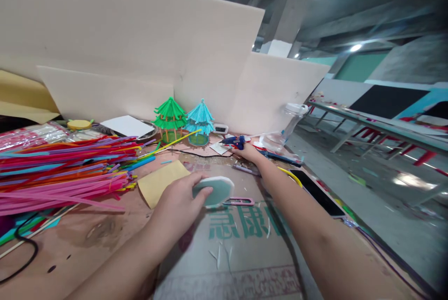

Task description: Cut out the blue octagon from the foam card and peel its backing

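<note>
The table (87,239) is covered in brown cardboard. Left of the left-hand fingers (203,193) lie straws (63,169) and a tan sheet (161,183). A pink knife (240,201) lies just right of them, and two straw pavilions (184,120) stand beyond.

The bare cardboard sheet (241,244) at desk centre offers open passage. On the left, the heap of coloured straws (63,169) blocks access. Behind, two paper pavilions (184,120) and upright boards (140,57) close the rear; a phone (318,192) lies along the right edge.
</note>
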A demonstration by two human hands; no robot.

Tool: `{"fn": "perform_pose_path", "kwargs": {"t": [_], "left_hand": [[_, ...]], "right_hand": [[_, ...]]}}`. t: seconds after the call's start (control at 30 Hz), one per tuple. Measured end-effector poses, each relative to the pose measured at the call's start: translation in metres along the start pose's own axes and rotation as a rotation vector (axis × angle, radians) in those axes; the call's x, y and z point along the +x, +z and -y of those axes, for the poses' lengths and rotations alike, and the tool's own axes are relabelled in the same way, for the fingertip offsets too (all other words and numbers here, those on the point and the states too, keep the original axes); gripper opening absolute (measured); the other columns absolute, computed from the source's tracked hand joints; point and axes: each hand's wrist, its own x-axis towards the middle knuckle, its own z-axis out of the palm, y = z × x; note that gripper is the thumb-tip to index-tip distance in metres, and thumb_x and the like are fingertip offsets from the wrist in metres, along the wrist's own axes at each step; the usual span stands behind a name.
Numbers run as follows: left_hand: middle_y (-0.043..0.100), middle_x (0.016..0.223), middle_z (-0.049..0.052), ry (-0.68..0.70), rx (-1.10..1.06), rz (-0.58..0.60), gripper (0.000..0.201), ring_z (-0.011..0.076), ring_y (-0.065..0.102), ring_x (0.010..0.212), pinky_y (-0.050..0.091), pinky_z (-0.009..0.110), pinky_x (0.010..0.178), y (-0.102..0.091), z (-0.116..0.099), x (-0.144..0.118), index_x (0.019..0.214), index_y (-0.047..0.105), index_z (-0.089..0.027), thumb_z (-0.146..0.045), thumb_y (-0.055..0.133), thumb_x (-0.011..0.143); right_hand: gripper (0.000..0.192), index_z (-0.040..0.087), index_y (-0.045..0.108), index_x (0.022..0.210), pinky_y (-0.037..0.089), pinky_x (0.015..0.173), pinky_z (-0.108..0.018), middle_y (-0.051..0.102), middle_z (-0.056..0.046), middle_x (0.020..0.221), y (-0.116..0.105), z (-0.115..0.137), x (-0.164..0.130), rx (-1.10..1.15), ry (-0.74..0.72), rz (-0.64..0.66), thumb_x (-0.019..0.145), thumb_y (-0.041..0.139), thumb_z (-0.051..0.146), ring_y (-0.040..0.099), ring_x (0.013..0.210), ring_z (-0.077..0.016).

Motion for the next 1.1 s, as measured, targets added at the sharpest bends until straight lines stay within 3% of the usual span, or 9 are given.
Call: {"fn": "perform_pose_path", "kwargs": {"t": [0.2,0.3,0.4,0.53,0.63,0.77,0.87,0.97,1.1], "left_hand": [[0.073,0.099,0.003,0.015,-0.038,-0.012,0.023,0.0245,0.066,0.092,0.044,0.031,0.076,-0.001,0.006,0.004,0.101,0.068,-0.024,-0.034,0.055,0.085],[0.074,0.1,0.003,0.018,-0.027,-0.057,0.026,0.0257,0.066,0.092,0.045,0.032,0.075,-0.007,0.013,0.011,0.103,0.068,-0.023,-0.036,0.055,0.084],[0.074,0.091,0.004,0.011,-0.037,-0.088,0.026,0.0247,0.067,0.083,0.046,0.031,0.069,-0.012,0.021,0.018,0.097,0.068,-0.02,-0.036,0.054,0.083],[0.074,0.093,0.006,0.047,-0.066,-0.11,0.029,0.0252,0.066,0.086,0.048,0.032,0.071,-0.012,0.026,0.021,0.099,0.068,-0.017,-0.037,0.054,0.082],[0.074,0.098,0.007,0.068,-0.077,-0.104,0.031,0.0255,0.066,0.089,0.048,0.033,0.075,-0.009,0.023,0.018,0.101,0.069,-0.017,-0.036,0.054,0.082],[0.073,0.098,0.007,0.094,-0.085,-0.104,0.031,0.0253,0.066,0.09,0.048,0.033,0.076,-0.008,0.02,0.016,0.103,0.068,-0.017,-0.035,0.053,0.083],[0.073,0.094,0.007,0.096,-0.1,-0.113,0.03,0.0243,0.065,0.086,0.048,0.032,0.073,-0.009,0.019,0.016,0.101,0.068,-0.016,-0.036,0.054,0.082],[0.072,0.092,0.006,0.088,-0.127,-0.114,0.031,0.0235,0.065,0.084,0.048,0.031,0.072,-0.006,0.019,0.015,0.101,0.067,-0.016,-0.037,0.054,0.082],[0.072,0.091,0.005,0.065,-0.12,-0.067,0.031,0.0237,0.064,0.084,0.048,0.032,0.073,0.001,0.018,0.012,0.1,0.067,-0.018,-0.04,0.054,0.082]], "right_hand": [[0.042,0.009,0.066,0.112,0.048,0.078,-0.031,0.071,-0.016,0.104,-0.022,0.008,-0.027,-0.036,-0.053,-0.025,0.083,0.065,0.04,0.066,0.092,-0.0265],[0.03,0.012,0.07,0.11,0.046,0.085,-0.032,0.072,-0.015,0.104,-0.04,0.01,-0.058,-0.038,-0.087,-0.053,0.088,0.057,0.028,0.066,0.096,-0.026],[0.027,0.018,0.072,0.107,0.045,0.088,-0.03,0.072,-0.009,0.107,-0.054,0.017,-0.103,0.002,-0.185,-0.034,0.091,0.052,0.028,0.065,0.099,-0.0229],[0.023,0.023,0.074,0.1,0.049,0.076,-0.025,0.074,-0.002,0.098,-0.049,0.032,-0.163,0.061,-0.323,0.139,0.085,0.063,0.036,0.068,0.086,-0.018],[0.035,0.023,0.07,0.108,0.048,0.07,-0.025,0.072,-0.003,0.097,-0.034,0.04,-0.19,0.025,-0.478,0.226,0.078,0.072,0.041,0.066,0.083,-0.0183],[0.017,0.02,0.072,0.098,0.046,0.072,-0.024,0.068,-0.006,0.096,-0.015,0.046,-0.201,-0.061,-0.585,0.101,0.083,0.067,0.027,0.064,0.082,-0.0164],[0.016,0.017,0.073,0.092,0.045,0.077,-0.026,0.068,-0.008,0.092,-0.006,0.049,-0.202,-0.08,-0.581,0.037,0.088,0.057,0.02,0.063,0.084,-0.0176],[0.02,0.015,0.07,0.088,0.044,0.075,-0.028,0.069,-0.009,0.087,-0.003,0.047,-0.201,-0.079,-0.511,-0.047,0.09,0.051,0.019,0.063,0.082,-0.0194],[0.028,0.018,0.063,0.101,0.041,0.061,-0.026,0.067,-0.005,0.076,-0.01,0.04,-0.199,0.016,-0.36,-0.156,0.097,0.037,0.028,0.061,0.067,-0.0178]]}}
